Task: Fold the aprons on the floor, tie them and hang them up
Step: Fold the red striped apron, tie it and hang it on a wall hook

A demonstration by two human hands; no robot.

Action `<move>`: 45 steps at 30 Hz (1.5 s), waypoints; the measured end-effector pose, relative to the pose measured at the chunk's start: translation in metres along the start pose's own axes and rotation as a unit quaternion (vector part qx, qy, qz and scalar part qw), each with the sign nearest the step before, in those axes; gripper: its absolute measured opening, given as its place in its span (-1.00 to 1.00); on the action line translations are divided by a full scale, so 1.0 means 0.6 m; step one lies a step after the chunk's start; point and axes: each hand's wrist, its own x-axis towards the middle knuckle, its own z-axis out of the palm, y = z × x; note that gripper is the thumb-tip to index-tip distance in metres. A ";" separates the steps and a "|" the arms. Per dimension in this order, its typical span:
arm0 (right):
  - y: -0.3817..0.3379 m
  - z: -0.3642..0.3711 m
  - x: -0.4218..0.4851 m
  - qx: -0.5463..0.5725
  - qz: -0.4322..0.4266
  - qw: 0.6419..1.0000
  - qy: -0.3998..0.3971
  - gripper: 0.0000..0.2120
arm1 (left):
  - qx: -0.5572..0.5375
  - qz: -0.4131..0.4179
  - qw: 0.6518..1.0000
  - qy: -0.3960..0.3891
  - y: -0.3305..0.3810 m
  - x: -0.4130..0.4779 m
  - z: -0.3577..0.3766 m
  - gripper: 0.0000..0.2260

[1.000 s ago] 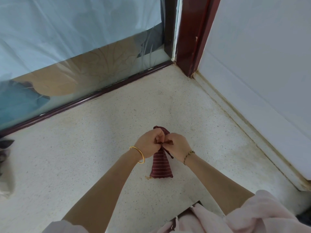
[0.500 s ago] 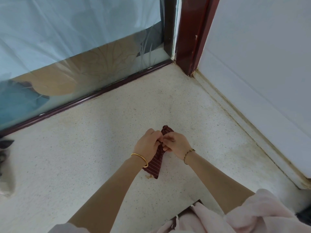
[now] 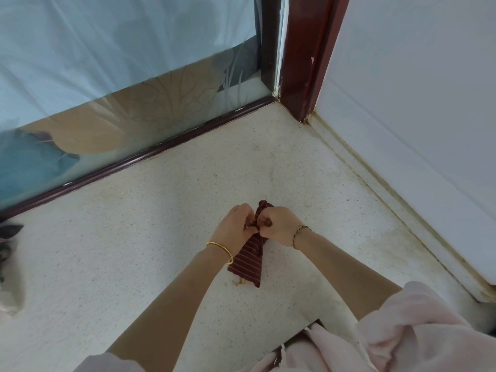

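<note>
A dark red apron [image 3: 248, 260] with thin pale stripes is folded into a narrow bundle and hangs above the speckled floor [image 3: 150, 226]. My left hand [image 3: 236, 228] and my right hand [image 3: 279, 226] meet at its upper part, both with fingers curled, pinching the cloth or its strap between them. The bundle's top tip pokes out above my right hand. Its lower end flares out below my left wrist. The knot area is hidden between my fingers.
A glass door [image 3: 120, 84] with a dark red bottom rail runs along the far left. A dark red door post [image 3: 303, 55] stands in the corner. A white wall [image 3: 418, 103] with a floor ledge lies to the right. Some cloth [image 3: 8, 251] lies at the left edge.
The bundle swung left under my left wrist, then came back toward the middle. Both hands stayed together on its upper part and shifted slightly.
</note>
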 end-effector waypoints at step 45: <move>-0.045 -0.159 -0.137 0.418 -0.008 0.877 0.238 -0.67 | -0.160 0.000 0.974 -0.158 0.175 0.041 -0.193 -0.71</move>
